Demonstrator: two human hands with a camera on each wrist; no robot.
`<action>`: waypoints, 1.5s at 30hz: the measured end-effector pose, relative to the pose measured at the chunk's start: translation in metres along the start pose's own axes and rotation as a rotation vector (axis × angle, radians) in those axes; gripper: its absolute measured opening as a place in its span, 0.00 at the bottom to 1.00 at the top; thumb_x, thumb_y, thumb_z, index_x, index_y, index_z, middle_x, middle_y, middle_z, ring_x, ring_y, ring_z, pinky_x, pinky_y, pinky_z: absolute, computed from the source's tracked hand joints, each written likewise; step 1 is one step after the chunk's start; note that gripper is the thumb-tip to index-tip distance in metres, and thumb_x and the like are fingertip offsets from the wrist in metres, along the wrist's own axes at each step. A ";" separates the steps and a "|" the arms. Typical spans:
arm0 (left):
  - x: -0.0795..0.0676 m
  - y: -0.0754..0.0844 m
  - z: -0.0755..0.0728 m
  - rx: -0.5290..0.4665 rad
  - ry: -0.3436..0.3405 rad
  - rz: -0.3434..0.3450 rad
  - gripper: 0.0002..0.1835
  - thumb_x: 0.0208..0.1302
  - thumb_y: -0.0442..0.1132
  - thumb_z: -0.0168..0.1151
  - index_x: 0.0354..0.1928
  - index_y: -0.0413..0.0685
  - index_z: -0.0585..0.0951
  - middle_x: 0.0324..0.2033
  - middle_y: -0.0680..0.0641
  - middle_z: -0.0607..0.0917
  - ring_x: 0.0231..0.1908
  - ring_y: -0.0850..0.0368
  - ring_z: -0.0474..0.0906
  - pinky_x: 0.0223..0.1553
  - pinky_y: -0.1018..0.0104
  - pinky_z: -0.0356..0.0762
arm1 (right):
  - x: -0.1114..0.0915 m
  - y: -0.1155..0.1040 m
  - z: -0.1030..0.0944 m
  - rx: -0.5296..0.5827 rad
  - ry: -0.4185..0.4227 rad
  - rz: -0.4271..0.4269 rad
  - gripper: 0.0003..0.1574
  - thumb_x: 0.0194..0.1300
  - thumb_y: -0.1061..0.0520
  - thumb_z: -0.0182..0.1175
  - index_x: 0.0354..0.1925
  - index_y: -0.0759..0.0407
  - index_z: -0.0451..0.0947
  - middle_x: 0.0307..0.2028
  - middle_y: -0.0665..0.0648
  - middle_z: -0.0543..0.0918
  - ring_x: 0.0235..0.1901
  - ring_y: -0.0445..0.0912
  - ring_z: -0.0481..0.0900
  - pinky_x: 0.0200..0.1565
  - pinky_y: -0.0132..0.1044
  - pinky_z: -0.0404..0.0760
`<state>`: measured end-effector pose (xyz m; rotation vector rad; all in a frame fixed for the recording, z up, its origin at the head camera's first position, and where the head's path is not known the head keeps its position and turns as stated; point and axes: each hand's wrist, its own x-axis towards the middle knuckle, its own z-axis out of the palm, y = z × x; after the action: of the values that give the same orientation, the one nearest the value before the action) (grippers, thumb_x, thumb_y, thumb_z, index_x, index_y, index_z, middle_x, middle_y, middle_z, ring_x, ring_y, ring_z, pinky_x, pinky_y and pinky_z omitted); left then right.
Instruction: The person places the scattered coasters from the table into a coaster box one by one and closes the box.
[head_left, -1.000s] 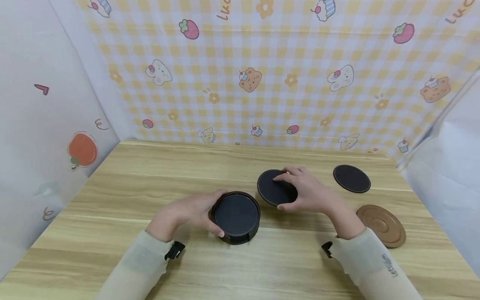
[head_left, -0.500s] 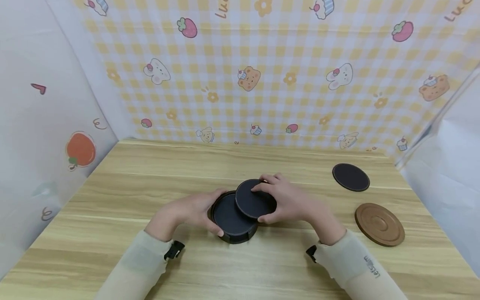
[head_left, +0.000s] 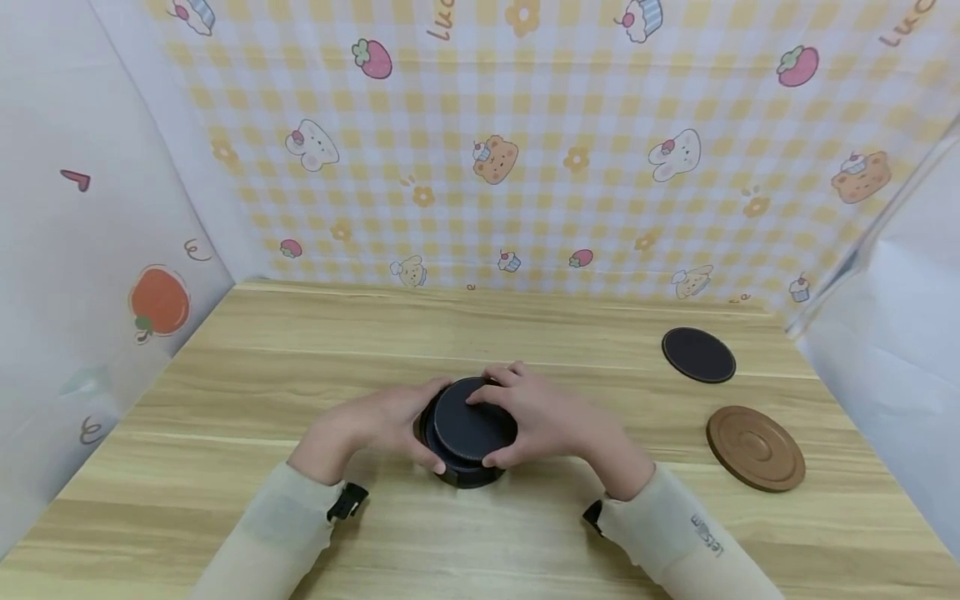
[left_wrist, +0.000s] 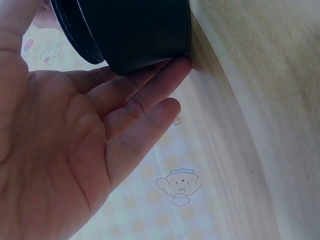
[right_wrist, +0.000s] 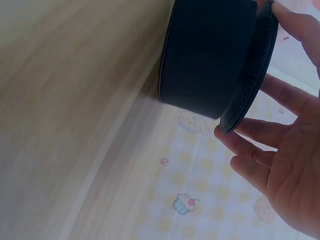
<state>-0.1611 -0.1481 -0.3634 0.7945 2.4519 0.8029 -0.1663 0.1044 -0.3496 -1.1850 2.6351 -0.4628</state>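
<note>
A round black coaster holder (head_left: 467,478) stands on the table, its side wall broken by a slot at the front. My left hand (head_left: 386,425) grips it from the left, thumb at the front and fingers along the far side, as the holder wall (left_wrist: 140,35) shows in the left wrist view. With thumb and fingers my right hand (head_left: 547,417) pinches a round black coaster (head_left: 465,429) with a stitched edge. That coaster (right_wrist: 254,70) lies over the holder's mouth, tilted against the rim in the right wrist view. It covers most of what the holder contains.
Another black coaster (head_left: 698,355) lies flat on the wooden table (head_left: 315,333) at the back right. Nearer on the right is a brown round disc (head_left: 755,448) with raised rings. A checked cloth (head_left: 540,108) backs the table, with white sheets at both sides.
My right hand has carried the coaster leftward from beside the holder to over its mouth. My left hand has stayed on the holder.
</note>
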 end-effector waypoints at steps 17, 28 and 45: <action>0.000 -0.001 0.000 0.005 0.004 -0.015 0.57 0.45 0.56 0.80 0.74 0.46 0.58 0.62 0.45 0.78 0.58 0.53 0.77 0.61 0.51 0.72 | 0.007 -0.009 0.007 -0.107 0.007 -0.068 0.43 0.52 0.36 0.73 0.63 0.47 0.75 0.70 0.62 0.67 0.63 0.55 0.67 0.58 0.46 0.78; 0.000 -0.001 0.001 -0.008 -0.001 -0.015 0.59 0.46 0.57 0.80 0.75 0.48 0.56 0.63 0.45 0.77 0.59 0.53 0.76 0.61 0.52 0.72 | 0.007 -0.012 0.007 -0.117 -0.003 -0.047 0.43 0.52 0.36 0.74 0.63 0.47 0.76 0.71 0.62 0.66 0.64 0.55 0.66 0.58 0.46 0.77; 0.001 -0.001 0.001 -0.010 0.002 -0.027 0.57 0.45 0.56 0.80 0.74 0.49 0.58 0.61 0.46 0.78 0.58 0.54 0.76 0.60 0.53 0.72 | 0.002 -0.006 0.008 -0.045 -0.017 -0.038 0.42 0.55 0.39 0.73 0.65 0.49 0.75 0.73 0.60 0.64 0.65 0.54 0.64 0.60 0.46 0.76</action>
<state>-0.1618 -0.1479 -0.3650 0.7558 2.4528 0.8064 -0.1611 0.0971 -0.3549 -1.2490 2.6260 -0.4003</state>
